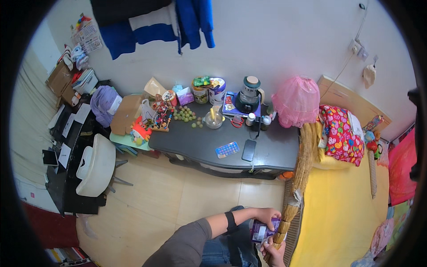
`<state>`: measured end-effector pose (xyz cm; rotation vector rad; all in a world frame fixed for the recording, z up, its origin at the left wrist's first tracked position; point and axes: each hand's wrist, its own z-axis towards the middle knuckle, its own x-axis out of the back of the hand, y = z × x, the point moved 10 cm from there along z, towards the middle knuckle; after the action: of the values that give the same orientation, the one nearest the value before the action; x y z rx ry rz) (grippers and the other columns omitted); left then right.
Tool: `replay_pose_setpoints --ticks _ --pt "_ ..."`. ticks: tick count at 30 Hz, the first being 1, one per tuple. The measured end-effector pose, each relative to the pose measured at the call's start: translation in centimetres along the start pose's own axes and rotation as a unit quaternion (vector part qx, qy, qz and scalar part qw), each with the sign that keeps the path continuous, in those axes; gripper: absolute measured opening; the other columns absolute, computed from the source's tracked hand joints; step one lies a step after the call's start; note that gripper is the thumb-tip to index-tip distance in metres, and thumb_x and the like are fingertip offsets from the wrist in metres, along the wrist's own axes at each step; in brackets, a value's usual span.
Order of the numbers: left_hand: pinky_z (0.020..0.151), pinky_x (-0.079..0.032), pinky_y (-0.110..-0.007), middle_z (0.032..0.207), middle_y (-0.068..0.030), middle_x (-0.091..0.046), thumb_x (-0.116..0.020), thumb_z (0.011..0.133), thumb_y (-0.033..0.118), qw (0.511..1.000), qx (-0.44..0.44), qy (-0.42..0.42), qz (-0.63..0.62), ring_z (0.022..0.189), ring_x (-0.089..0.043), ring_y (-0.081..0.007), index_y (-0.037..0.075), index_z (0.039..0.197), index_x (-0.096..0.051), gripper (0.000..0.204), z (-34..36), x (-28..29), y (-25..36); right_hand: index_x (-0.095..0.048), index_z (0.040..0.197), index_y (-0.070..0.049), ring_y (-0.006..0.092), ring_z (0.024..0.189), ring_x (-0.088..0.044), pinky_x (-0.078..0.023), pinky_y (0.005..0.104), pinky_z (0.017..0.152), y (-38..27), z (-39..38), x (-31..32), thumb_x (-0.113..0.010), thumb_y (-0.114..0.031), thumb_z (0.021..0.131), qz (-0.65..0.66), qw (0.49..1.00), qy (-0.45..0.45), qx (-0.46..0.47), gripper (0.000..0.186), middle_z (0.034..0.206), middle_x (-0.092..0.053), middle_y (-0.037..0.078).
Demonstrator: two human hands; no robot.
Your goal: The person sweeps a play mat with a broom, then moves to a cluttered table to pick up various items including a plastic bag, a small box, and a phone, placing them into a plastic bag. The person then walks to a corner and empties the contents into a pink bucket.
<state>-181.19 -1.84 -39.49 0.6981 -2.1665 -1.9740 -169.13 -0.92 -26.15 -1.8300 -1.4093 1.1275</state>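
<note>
My left hand (268, 215) is closed on a purple package (260, 232) low in the middle-right of the view. Just below it, my right hand (274, 253) grips the bound handle of a straw broom (290, 209). The broom slants upward beside the yellow bed, its bristly end reaching the pink cover near the desk's right side. The package lies against the left side of the handle, partly hidden by my fingers.
A dark desk (187, 142) holds grapes, a bowl, a blender and a phone. The yellow bed (338, 209) is on the right, with folded bedding. A white chair (100, 164) and black desk (64, 187) stand left, on a tiled floor (155, 196).
</note>
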Motion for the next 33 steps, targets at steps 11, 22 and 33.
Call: replay_pose_setpoints --ticks 11,22,33 --pt "0.092 -0.052 -0.03 0.11 -0.0066 -0.074 -0.075 0.086 0.008 0.942 -0.034 0.235 -0.236 0.098 -0.067 -0.0136 0.001 0.123 -0.068 0.038 -7.0 0.5 1.6 -0.051 0.091 -0.008 0.0111 0.059 -0.059 -0.044 0.0232 0.052 -1.0 -0.3 -6.7 -0.072 -0.008 0.089 -0.056 0.995 -0.088 0.004 0.021 0.078 -0.067 0.009" --pt "0.096 -0.045 -0.045 0.119 -0.0131 -0.066 -0.056 0.097 0.016 0.841 -0.101 0.518 -0.124 0.111 -0.057 -0.0286 0.002 0.131 -0.051 0.037 -6.6 4.9 -2.6 -0.054 0.091 -0.007 0.0105 0.069 -0.06 -0.047 0.0256 0.06 -0.1 -0.7 -8.6 -0.074 -0.011 0.09 -0.068 0.995 -0.069 0.037 0.02 0.08 -0.064 0.004" --pt "0.097 -0.038 -0.062 0.122 -0.0276 -0.064 -0.064 0.092 0.034 0.883 0.144 0.335 0.295 0.122 -0.055 -0.0437 -0.012 0.14 -0.033 0.073 -6.7 2.1 -2.6 -0.055 0.093 -0.008 0.0115 0.065 -0.064 -0.05 0.0253 0.059 -3.9 2.2 -4.1 -0.073 -0.013 0.091 -0.043 0.995 -0.019 0.089 0.019 0.078 -0.067 0.006"
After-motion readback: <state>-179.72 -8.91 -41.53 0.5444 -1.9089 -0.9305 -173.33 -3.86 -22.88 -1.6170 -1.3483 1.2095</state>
